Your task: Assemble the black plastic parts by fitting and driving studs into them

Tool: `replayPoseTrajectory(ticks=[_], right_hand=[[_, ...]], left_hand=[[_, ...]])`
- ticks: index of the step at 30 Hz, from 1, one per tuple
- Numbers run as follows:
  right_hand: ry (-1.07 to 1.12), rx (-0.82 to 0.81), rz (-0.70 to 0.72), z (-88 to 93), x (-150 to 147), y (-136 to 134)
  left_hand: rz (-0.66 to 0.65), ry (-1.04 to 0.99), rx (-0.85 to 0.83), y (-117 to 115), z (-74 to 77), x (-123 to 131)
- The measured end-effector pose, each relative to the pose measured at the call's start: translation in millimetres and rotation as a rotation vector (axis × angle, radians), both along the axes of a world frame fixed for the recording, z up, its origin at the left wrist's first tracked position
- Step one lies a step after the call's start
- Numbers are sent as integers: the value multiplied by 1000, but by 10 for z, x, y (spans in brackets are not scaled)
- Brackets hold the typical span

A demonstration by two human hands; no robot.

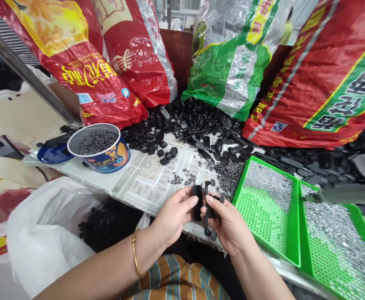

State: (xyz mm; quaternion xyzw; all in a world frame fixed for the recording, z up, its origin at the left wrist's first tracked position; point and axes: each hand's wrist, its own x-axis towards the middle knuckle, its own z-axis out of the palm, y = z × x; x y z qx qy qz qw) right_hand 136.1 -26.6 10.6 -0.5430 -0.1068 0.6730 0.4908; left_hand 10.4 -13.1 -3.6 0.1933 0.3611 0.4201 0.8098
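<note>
My left hand (172, 216) pinches a small black oblong plastic piece (197, 199) between thumb and fingers, just above the table's near edge. My right hand (227, 225) grips a black plastic frame with round knobs (210, 208), held upright against the oblong piece. The two parts touch between my hands. A gold bangle (134, 253) sits on my left wrist.
A pile of black plastic parts (185, 125) spreads below red and green sacks (232, 54). A tin of dark pellets (98, 146) stands left. Two green trays (265, 216) with small metal bits lie right. A white bag of black parts (57, 233) sits lower left.
</note>
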Motion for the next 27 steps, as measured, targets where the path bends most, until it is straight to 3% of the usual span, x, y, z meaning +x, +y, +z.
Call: replayPoseTrajectory(ticks=[13,21,27], right_hand=[[-7,-16,10,4,14,17],[22,1,19,-21,18,-5],[20,-9,54,-27,5,-19]], left_hand=[[-11,87,11,-23,18,0],[11,25,11,-1,24,2],[68,254,117,30,-2,28]])
